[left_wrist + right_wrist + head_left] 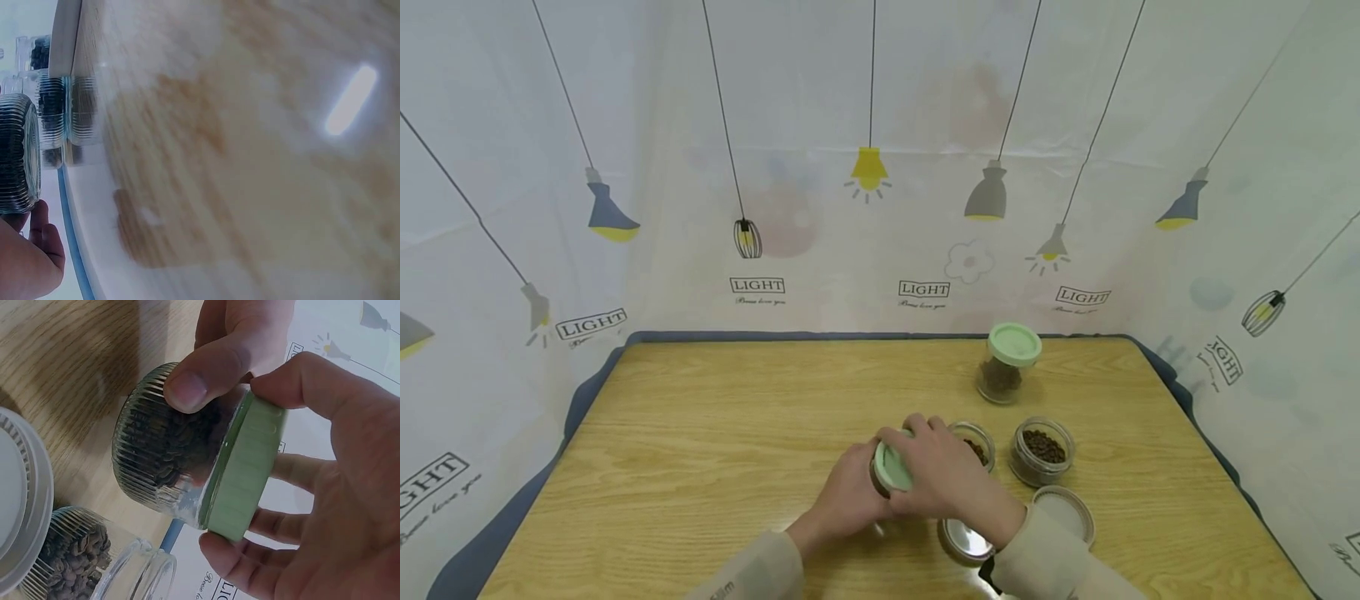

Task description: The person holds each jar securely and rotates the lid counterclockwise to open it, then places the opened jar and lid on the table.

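Note:
My left hand point(848, 497) grips a ribbed glass jar point(165, 437) round its body, the thumb point(187, 390) lying on the glass. Dark brown bean-like pieces fill part of this jar, which is tilted. A pale green lid point(247, 472) sits on its mouth. Fingers and thumb of my right hand point(942, 468) hold that lid round its rim. In the left wrist view, the ribbed jar point(15, 156) shows at the left edge above the left hand point(25, 259); the lid is out of sight there.
Right of the hands stand two uncovered jars, one point(1043, 450) with brown pieces, the other point(976, 440) partly behind the right hand. Two loose lids, one pale point(1066, 512) and one shiny point(967, 542), lie near the right forearm. A green-lidded jar point(1003, 375) stands farther back.

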Available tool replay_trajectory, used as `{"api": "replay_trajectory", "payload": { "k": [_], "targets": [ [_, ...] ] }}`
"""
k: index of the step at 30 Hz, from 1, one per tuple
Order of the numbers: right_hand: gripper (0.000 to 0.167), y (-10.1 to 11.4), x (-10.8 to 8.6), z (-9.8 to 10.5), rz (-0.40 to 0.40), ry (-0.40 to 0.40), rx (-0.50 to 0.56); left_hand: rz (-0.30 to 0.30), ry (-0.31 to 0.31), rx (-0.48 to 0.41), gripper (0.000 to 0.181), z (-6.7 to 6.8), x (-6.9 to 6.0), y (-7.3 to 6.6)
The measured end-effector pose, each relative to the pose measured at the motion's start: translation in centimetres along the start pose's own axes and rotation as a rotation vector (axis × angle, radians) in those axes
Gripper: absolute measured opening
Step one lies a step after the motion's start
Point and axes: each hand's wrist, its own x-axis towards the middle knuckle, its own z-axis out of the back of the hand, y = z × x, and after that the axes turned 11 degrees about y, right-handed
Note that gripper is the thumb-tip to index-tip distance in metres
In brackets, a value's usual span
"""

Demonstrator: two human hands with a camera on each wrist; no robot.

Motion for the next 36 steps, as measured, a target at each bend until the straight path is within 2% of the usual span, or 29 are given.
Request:
{"api": "replay_trajectory", "payload": {
  "k": [5, 11, 14, 18, 22, 25, 30, 36],
  "targets": [
    [0.077, -0.2, -0.1, 0.0, 0.008, 0.018, -0.025, -0.024, -0.002, -0.013, 0.084, 0.0, -0.1, 0.0],
    [0.097, 0.2, 0.0, -0.2, -0.136, -0.014, -0.03, -0.082, -0.01, -0.027, 0.084, 0.2, -0.1, 0.1],
    [0.096, 0.4, 0.1, -0.4, -0.189, -0.027, -0.037, -0.072, 0.006, -0.034, 0.085, 0.2, -0.1, 0.0],
    [0.092, 0.7, 0.2, -0.6, -0.219, -0.043, 0.014, -0.033, 0.027, -0.052, 0.085, 0.2, 0.0, -0.1],
    [0.087, 0.9, 0.1, -0.6, -0.218, -0.058, 0.048, 0.001, 0.034, -0.064, 0.087, 0.1, 0.2, -0.2],
    [0.08, 0.9, 0.1, -0.5, -0.203, -0.045, 0.034, 0.001, 0.026, -0.05, 0.087, 0.0, 0.3, -0.2],
    [0.07, 0.6, 0.1, -0.3, -0.154, -0.011, 0.063, 0.005, 0.01, -0.017, 0.086, -0.2, 0.2, 0.1],
    [0.066, 0.2, -0.1, -0.2, -0.095, 0.002, 0.103, 0.026, 0.01, -0.017, 0.084, -0.3, 0.1, 0.2]
  ]
}}
